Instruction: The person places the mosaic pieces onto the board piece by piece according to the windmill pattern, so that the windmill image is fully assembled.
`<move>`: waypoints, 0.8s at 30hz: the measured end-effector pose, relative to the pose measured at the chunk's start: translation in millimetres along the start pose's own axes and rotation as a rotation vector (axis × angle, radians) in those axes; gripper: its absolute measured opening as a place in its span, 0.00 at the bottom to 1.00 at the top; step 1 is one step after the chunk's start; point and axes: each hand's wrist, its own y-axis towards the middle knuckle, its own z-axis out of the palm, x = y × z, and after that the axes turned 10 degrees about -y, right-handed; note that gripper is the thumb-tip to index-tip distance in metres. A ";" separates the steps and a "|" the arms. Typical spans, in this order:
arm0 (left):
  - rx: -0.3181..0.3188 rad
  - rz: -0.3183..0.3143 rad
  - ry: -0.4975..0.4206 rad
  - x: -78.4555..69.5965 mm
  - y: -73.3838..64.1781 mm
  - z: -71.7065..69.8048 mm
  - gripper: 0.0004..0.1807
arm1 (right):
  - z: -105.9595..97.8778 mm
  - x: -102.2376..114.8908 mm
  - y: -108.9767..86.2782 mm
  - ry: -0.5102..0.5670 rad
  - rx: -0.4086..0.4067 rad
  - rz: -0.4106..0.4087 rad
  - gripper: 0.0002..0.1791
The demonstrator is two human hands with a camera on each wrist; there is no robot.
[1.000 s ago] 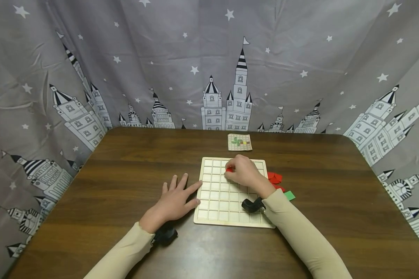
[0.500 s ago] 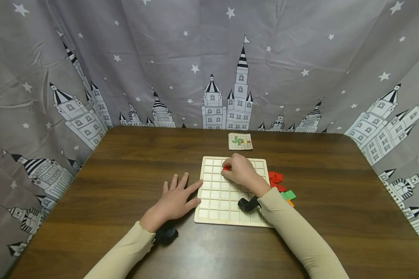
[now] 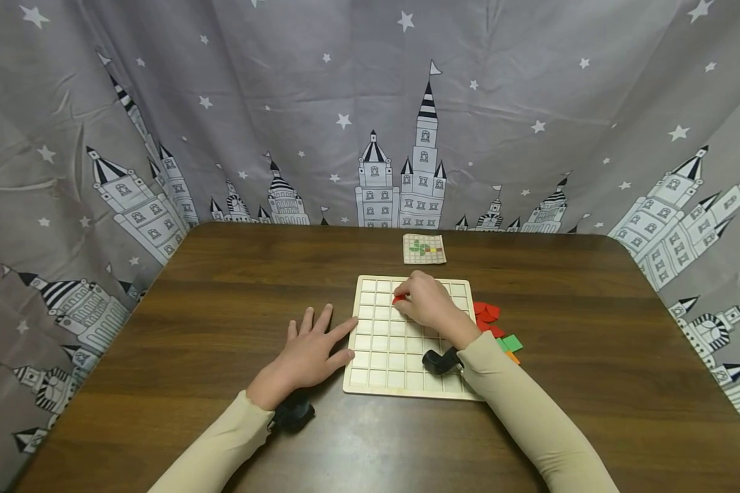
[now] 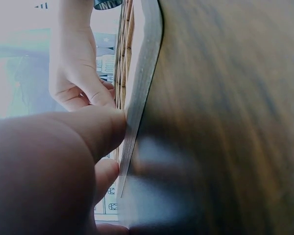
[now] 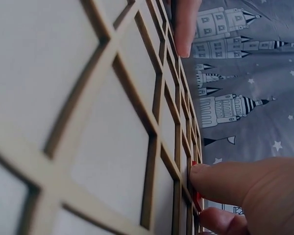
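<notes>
A square wooden grid board [image 3: 379, 342] with pale cells lies on the table. Over its upper part, my right hand [image 3: 429, 301] pinches a small red tile [image 3: 399, 299] between thumb and fingers, at a cell in the second row. The right wrist view has this red tile [image 5: 196, 193] low against the grid, with the thumb on it; its full shape is hidden. My left hand [image 3: 308, 356] lies spread on the table, thumb and index fingertip touching the board's left edge. In the left wrist view the left thumb [image 4: 105, 129] rests against the board's side.
Several red tiles [image 3: 486, 313] lie right of the board, with green tiles [image 3: 512, 342] and an orange tile [image 3: 514, 357] below them, partly behind the right sleeve. A pattern card [image 3: 424, 250] lies behind the board. A grey castle-print curtain [image 3: 370, 89] hangs behind the table.
The right hand has moved slightly left with the red tile, then stayed nearly still. More of the green and orange tiles shows beside its sleeve. My left hand keeps its place.
</notes>
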 end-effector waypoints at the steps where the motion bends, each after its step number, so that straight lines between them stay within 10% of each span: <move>1: 0.001 0.000 0.001 0.0 0.0 0.1 0.32 | -0.3 -0.1 -0.4 0.005 0.003 0.003 0.06; 24: -0.005 0.007 -0.002 0.7 0.2 0.9 0.33 | -20.8 -14.9 -20.0 0.127 0.056 0.059 0.20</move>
